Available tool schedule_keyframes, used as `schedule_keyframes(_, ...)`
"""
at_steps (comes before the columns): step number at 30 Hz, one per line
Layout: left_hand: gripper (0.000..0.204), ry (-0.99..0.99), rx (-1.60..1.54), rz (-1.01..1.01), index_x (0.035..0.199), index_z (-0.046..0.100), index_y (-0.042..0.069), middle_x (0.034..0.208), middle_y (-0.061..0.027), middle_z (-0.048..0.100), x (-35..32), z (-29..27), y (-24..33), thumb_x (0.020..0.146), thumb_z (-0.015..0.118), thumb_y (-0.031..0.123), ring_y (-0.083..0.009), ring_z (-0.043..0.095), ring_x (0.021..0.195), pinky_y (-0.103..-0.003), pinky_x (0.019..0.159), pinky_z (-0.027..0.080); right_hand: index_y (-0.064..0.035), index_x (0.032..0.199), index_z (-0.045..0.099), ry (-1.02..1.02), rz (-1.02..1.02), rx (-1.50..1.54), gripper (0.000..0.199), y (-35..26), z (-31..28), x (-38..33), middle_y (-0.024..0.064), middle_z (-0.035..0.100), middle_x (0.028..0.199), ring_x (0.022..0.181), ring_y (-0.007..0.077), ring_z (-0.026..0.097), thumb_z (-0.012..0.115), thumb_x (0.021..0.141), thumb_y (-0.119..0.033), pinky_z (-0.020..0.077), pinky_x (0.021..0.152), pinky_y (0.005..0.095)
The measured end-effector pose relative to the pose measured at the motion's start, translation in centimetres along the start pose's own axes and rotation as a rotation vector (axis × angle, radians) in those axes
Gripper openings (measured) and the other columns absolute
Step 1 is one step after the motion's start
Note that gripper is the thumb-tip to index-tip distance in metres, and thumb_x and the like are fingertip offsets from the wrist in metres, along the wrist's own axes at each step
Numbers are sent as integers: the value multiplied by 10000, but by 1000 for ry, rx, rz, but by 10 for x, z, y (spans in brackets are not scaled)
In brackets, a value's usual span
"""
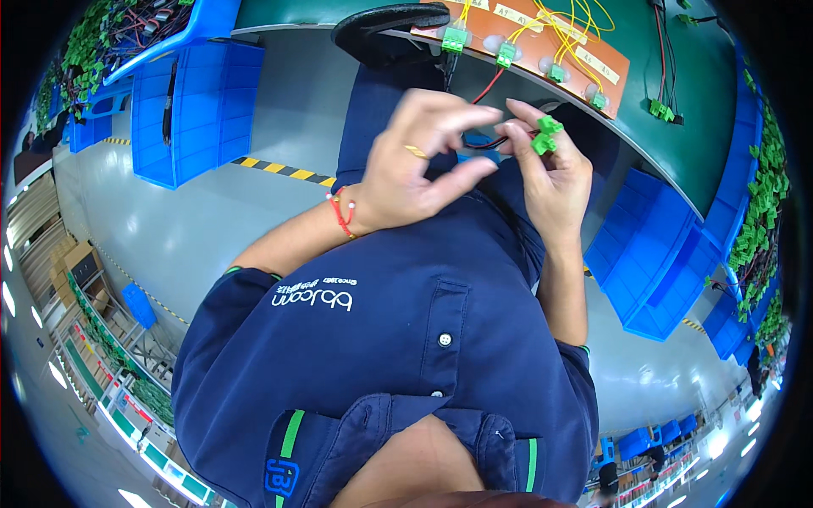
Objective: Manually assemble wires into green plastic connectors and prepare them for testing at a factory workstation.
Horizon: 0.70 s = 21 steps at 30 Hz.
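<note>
**Operator:** I have both hands raised in front of the torso, just short of the green workbench. My left hand is pinched, thumb against fingertips, on the red and black wire leads. My right hand is closed around the green plug connectors, which sit at its fingertips; the leads run between the two hands.

**Reviewer:** How do you expect the assembly to handle?

**Operator:** Judged from its build: light, with no weight to fight. The leads look thin and limp, so they should bend wherever they are unsupported. The connector bodies appear to be rigid moulded plastic, small and smooth, likely to slip from a loose pinch.

**Reviewer:** Recommended grip points?

**Operator:** Take each connector on its flat side faces, not over the openings. Take the leads on the insulation just beside the connector, so that the free length stays short and steerable. Avoid pulling along the wire; the joint at the connector is probably the weak point.

**Reviewer:** Surroundings?

**Operator:** An orange fixture board with yellow wires lies on the bench. Blue bins stand well apart on either side.
</note>
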State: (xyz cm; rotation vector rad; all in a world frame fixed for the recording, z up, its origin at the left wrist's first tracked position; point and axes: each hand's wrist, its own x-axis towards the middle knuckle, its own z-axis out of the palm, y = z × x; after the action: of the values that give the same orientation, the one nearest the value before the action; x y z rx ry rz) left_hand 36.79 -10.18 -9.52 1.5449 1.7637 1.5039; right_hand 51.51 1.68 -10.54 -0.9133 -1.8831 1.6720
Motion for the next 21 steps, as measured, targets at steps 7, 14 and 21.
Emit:
schedule_keyframes(7, 317, 12, -57, 60, 1109, 686, 43, 934, -53, 583, 21, 35, -7, 800, 758, 40, -63, 526, 625, -215, 548, 453, 31, 1244, 541, -101, 33, 219, 308, 4, -1, -11, 113, 674, 1019, 850, 169, 683, 552, 937, 23, 548, 796, 284)
schedule_keyframes(14, 116, 16, -581, -314, 974, 618, -10, 905, -73, 632, 24, 45, 0, 930, 642, 95, -58, 579, 607, -180, 517, 461, 40, 1101, 579, 128, 77, 557, 219, 12, -21, -17, 148, 668, 934, 728, 165, 656, 462, 1024, -128, 539, 684, 276)
schedule_keyframes(21, 237, -183, -897, -601, 1113, 577, 11, 806, -60, 628, 30, 39, 4, 1020, 508, 218, -70, 570, 581, -190, 501, 452, 22, 1034, 604, 71, 100, 429, 304, 8, -26, -7, 49, 566, 685, 542, 82, 492, 420, 1045, -219, 448, 547, 215)
